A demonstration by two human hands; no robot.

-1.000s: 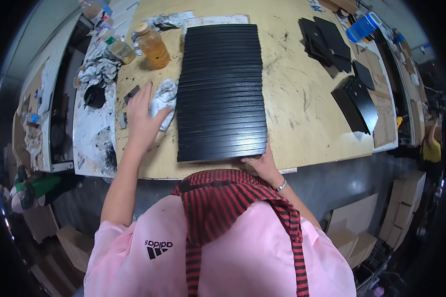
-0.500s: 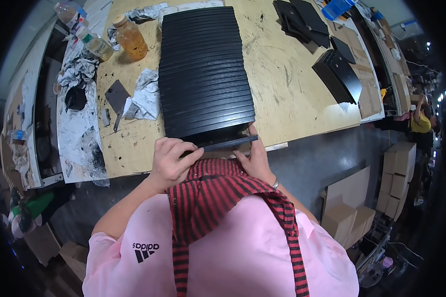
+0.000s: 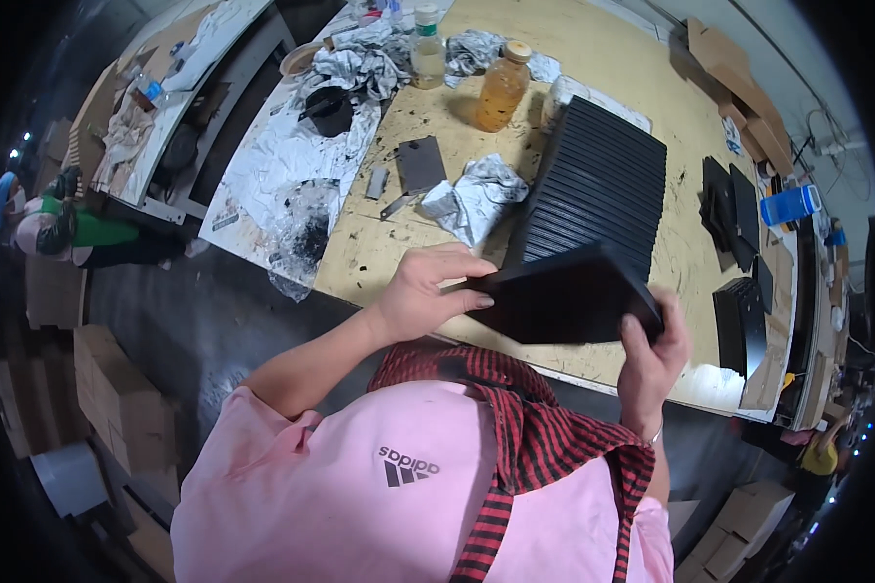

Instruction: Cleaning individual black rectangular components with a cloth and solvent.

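A flat black panel [image 3: 564, 299] is held up and tilted over the table's front edge. My left hand [image 3: 433, 291] pinches its left corner between thumb and fingers. My right hand [image 3: 654, 355] grips the right end, thumb on the face towards me and fingers behind the edge. Just beyond lies a long row of similar black panels [image 3: 598, 175], packed tightly together; the held panel covers its near end. Left of the row are a crumpled stained cloth [image 3: 481, 194], a dark flat plate [image 3: 420, 165] and a small grey block [image 3: 377, 183].
A jar of amber liquid [image 3: 502, 92] and a clear bottle [image 3: 427, 49] stand at the back. Stained rags [image 3: 360, 68] and a black cup [image 3: 329, 111] lie to the left. More black panels [image 3: 739, 325] sit at the right, near a blue container [image 3: 789, 205]. Cardboard boxes [image 3: 126, 389] are on the floor.
The panel at the row's near end has come away, lifted and tilted up in both hands. My hands have moved further apart, and the view has swung towards the left.
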